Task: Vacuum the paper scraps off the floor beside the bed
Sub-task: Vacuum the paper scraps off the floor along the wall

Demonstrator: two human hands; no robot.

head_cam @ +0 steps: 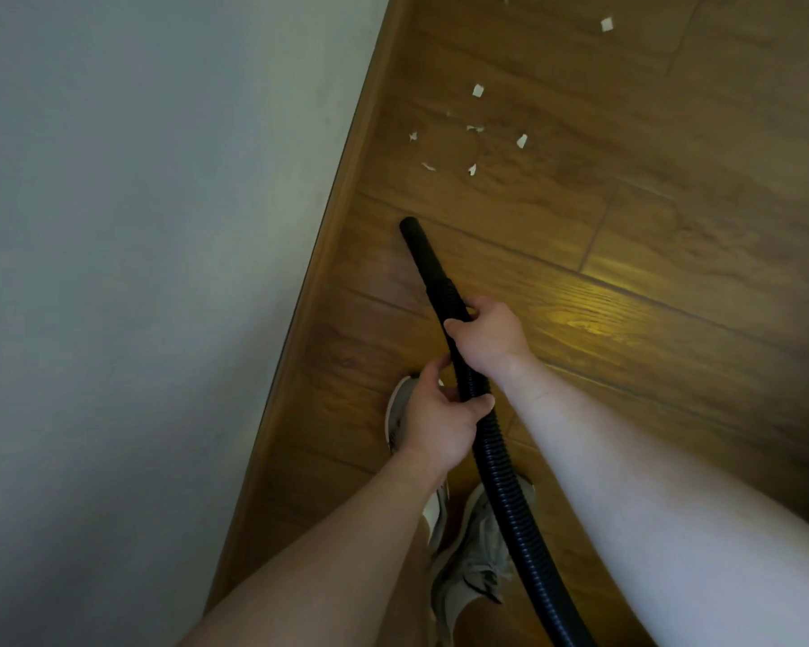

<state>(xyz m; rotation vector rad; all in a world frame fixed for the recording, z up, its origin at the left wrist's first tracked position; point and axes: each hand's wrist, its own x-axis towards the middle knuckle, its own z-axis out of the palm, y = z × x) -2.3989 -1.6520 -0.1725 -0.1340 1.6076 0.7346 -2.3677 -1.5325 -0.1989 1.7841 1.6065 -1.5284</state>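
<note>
Two hands grip one black hose (496,459). The right hand (484,333) is forward, fingers wrapped around the hose just behind the smooth nozzle (423,254). The left hand (440,420) is behind it and lower on the corrugated section, thumb over the top, fingers curled beneath. Both grips are closed on the hose; no finger is spread free.

Hose axis: it runs from the lower right of the view, between the shoes (468,553), up and slightly left to the nozzle mouth. The mouth points away from the person, along the bed edge (346,179), and sits over bare floor (627,226). Whether the mouth touches the boards cannot be told.

Scrap position: the scraps (472,142) lie ahead of the mouth, apart from it, in a loose cluster near the bed edge. The cluster is offset slightly right of the nozzle axis. Further pieces lie farther ahead toward the top of the view, one (606,24) well to the right.

Judgement: none of the visible scraps is collected yet. The right hand is the nearer to the scraps and is placed to steer. The next move calls for extending the nozzle forward along its own axis, with a small swing right to cover the cluster, then on toward the far pieces. The left hand is placed to feed hose.
</note>
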